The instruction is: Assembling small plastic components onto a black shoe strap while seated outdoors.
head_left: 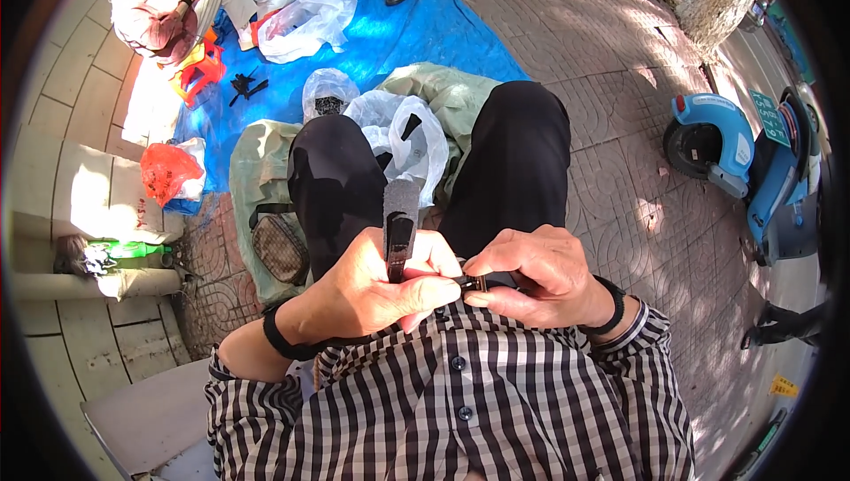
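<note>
My left hand (376,282) is closed around a black strap (400,238), whose wide grey fuzzy end rises above the fingers. Its thumb and forefinger also pinch one side of a small dark buckle (474,284) with brassy edges. From the other side, my right hand (540,276) grips the buckle between thumb and fingertips, so the two hands nearly meet over my lap. Part of the strap is hidden inside the left hand. Below my knees lies an open clear plastic bag (412,140) with black pieces in it.
A brown checked pouch (280,246) rests on green sheeting by my left leg. Ahead, a blue tarp (390,38) holds bags and black straps (248,85). Another person (159,12) sits at the far left. A blue scooter (717,140) is parked to the right.
</note>
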Tool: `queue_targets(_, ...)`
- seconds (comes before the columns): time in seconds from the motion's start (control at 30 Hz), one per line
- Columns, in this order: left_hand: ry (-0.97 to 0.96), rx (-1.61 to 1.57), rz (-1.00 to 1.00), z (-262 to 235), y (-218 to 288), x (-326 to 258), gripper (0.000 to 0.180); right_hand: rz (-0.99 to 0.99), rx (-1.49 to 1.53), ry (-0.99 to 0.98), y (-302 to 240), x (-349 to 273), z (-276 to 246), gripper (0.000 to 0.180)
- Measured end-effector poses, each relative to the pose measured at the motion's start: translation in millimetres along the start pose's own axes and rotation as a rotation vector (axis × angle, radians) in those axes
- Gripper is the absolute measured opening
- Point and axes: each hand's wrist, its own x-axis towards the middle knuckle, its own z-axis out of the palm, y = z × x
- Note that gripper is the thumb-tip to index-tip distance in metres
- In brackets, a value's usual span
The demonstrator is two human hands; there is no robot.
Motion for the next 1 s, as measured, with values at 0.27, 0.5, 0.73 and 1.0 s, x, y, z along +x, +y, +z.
queue_targets(0.27,-0.007,0.05,0.05,3,-2,-2,0.005,-0.054,0.04,0.052,-1,-2,4,0.024)
queue_targets(0.5,0.092,0.09,-0.044,11,5,-5,0.005,-0.099,-0.099,0.011,-3,-2,6,0.024)
queue_targets(0.73,0.109,0.055,-0.086,9,5,-5,0.003,-0.18,-0.196,-0.004,-2,1,8,0.024)
queue_targets(1.0,0.098,0.006,-0.103,4,7,-1,0.005,-0.198,-0.227,-0.023,-2,4,5,0.024)
